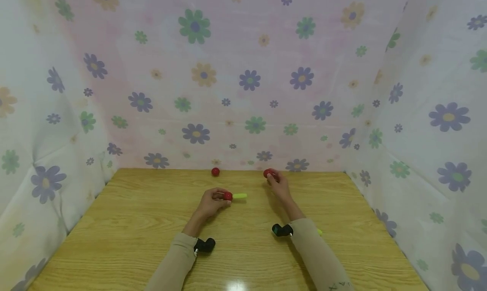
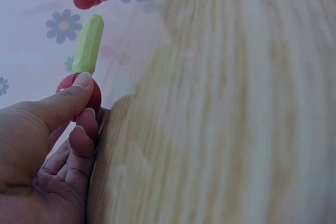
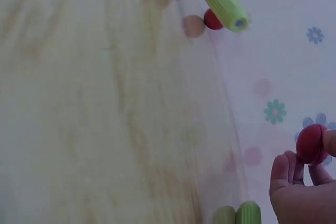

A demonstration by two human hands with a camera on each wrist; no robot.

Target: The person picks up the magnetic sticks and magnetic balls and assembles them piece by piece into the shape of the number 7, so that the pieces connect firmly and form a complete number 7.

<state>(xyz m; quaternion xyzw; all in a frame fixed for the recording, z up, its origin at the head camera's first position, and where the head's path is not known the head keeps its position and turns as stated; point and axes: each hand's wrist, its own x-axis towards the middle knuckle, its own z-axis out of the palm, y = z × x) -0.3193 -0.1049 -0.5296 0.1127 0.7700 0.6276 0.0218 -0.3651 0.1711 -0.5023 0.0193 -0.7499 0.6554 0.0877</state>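
My left hand (image 1: 210, 204) pinches a red ball (image 1: 228, 196) between thumb and fingers, a little above the table. From that ball a ribbed light green stick (image 2: 89, 43) points to the right, its far end free. Farther back and to the right, my right hand (image 1: 280, 186) holds a second red ball (image 3: 311, 144) between thumb and fingertips. A seam line runs round this ball, and no stick shows on it. The two hands are apart.
A third red ball (image 1: 215, 171) lies near the table's back edge. Another green stick (image 3: 248, 212) lies by the right forearm, which mostly covers it in the head view. The wooden table (image 1: 125, 223) is bordered by flower-patterned cloth (image 1: 228, 41) at the back and sides.
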